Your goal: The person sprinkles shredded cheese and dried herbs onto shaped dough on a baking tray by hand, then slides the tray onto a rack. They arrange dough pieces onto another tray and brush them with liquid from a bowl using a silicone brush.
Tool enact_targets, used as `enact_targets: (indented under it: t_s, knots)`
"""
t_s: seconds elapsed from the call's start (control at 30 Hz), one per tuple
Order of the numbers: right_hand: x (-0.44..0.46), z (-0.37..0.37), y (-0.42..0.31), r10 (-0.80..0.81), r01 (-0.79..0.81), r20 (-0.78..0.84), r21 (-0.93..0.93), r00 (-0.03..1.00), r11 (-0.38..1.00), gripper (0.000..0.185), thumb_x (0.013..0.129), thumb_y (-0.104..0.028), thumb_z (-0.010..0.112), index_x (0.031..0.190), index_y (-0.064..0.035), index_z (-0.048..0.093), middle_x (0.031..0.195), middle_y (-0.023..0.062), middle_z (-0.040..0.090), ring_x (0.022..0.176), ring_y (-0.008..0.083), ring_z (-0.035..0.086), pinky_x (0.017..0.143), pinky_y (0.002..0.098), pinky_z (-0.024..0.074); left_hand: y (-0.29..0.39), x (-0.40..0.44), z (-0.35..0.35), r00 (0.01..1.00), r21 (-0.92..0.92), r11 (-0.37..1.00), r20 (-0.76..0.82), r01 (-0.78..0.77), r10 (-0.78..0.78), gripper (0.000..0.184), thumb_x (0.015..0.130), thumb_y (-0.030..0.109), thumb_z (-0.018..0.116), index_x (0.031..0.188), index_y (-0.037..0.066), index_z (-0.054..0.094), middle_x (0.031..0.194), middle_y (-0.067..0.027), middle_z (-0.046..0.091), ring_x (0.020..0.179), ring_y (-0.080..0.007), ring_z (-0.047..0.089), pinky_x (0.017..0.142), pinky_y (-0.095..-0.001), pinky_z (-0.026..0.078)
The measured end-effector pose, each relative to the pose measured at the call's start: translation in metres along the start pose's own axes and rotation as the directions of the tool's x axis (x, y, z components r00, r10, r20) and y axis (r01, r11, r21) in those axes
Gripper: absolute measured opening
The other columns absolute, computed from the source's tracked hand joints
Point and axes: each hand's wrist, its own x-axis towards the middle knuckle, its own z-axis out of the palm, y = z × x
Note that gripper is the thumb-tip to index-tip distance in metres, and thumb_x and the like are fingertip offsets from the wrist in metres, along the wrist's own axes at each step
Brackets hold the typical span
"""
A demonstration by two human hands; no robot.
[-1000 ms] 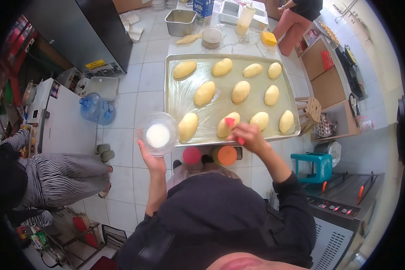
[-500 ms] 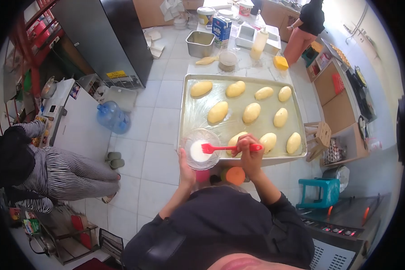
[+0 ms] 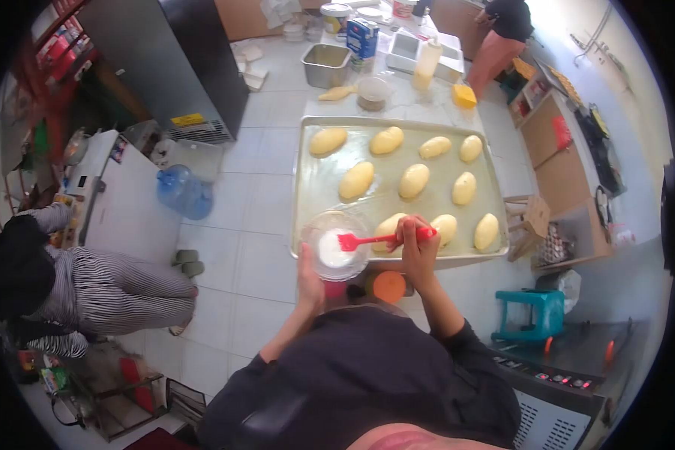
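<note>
My left hand point(image 3: 308, 276) grips the side of a clear bowl point(image 3: 358, 255) that has white liquid point(image 3: 332, 251) in it. Between the fingers of my right hand point(image 3: 416, 247) is the handle of a red pastry brush point(image 3: 376, 240); its bristle head is over the bowl, and I cannot tell whether it touches the liquid. Beneath and beyond both hands lies a metal baking tray point(image 3: 307, 180) with several pale, glossy oval dough pieces, such as one dough piece point(image 3: 414, 181) in the middle. The bowl overlaps the tray's near left corner, and my right hand partly covers one dough piece point(image 3: 389, 227).
Behind the tray stand a squeeze bottle point(image 3: 426, 66), a milk carton point(image 3: 362, 41), a metal container point(image 3: 327, 66) and a yellow block point(image 3: 463, 96). One person point(image 3: 105, 289) is at the left, another point(image 3: 502, 34) at the far right. A teal stool point(image 3: 536, 315) stands at the right.
The view has shifted slightly, so the tray and room appear a little higher and further left. Both hands keep their hold, with the brush head still over the bowl.
</note>
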Motion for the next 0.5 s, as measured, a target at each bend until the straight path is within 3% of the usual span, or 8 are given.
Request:
enact_targets:
  t_s: [0.1, 0.2, 0.33, 0.5]
  knots:
    - [0.011, -0.023, 0.006, 0.186, -0.126, -0.199, 0.280, 0.962, 0.952, 0.038, 0.093, -0.030, 0.039, 0.067, -0.0018, 0.042, 0.069, 0.0057, 0.045, 0.049, 0.0116, 0.052, 0.043, 0.0228, 0.0446, 0.012, -0.008, 0.008, 0.989, -0.149, 0.983, 0.117, 0.110, -0.093, 0.055, 0.093, 0.043, 0.027, 0.132, 0.004, 0.028, 0.131, -0.0114, 0.038, 0.122, -0.0230, 0.035, 0.101, -0.0366, 0.028]
    - [0.015, -0.059, 0.028, 0.297, -0.154, -0.366, 0.372, 0.882, 0.915, 0.039, 0.092, -0.035, 0.038, 0.067, -0.0052, 0.040, 0.067, 0.0048, 0.044, 0.048, 0.0120, 0.051, 0.043, 0.0224, 0.0444, 0.022, -0.014, 0.014, 0.995, -0.128, 0.991, 0.091, 0.043, -0.032, 0.056, 0.092, 0.044, 0.027, 0.132, 0.004, 0.028, 0.131, -0.0109, 0.038, 0.121, -0.0229, 0.035, 0.100, -0.0364, 0.029]
    - [0.013, -0.094, 0.068, 0.291, -0.114, -0.493, 0.358, 0.820, 0.927, 0.039, 0.091, -0.036, 0.041, 0.067, -0.0060, 0.042, 0.061, 0.0026, 0.045, 0.043, 0.0129, 0.048, 0.041, 0.0239, 0.0427, 0.028, -0.015, 0.012, 0.999, -0.102, 0.994, 0.032, -0.024, 0.028, 0.056, 0.092, 0.044, 0.028, 0.132, 0.005, 0.028, 0.131, -0.0106, 0.037, 0.121, -0.0225, 0.036, 0.100, -0.0358, 0.029]
    - [0.010, -0.108, 0.088, 0.241, -0.233, -0.542, 0.085, 0.805, 0.969, 0.039, 0.091, -0.034, 0.043, 0.066, -0.0047, 0.045, 0.059, 0.0035, 0.048, 0.045, 0.0133, 0.053, 0.042, 0.0238, 0.0437, 0.038, -0.015, 0.006, 0.998, -0.128, 0.990, 0.013, -0.052, 0.054, 0.055, 0.092, 0.044, 0.027, 0.132, 0.006, 0.028, 0.132, -0.0098, 0.036, 0.122, -0.0220, 0.035, 0.100, -0.0356, 0.028]
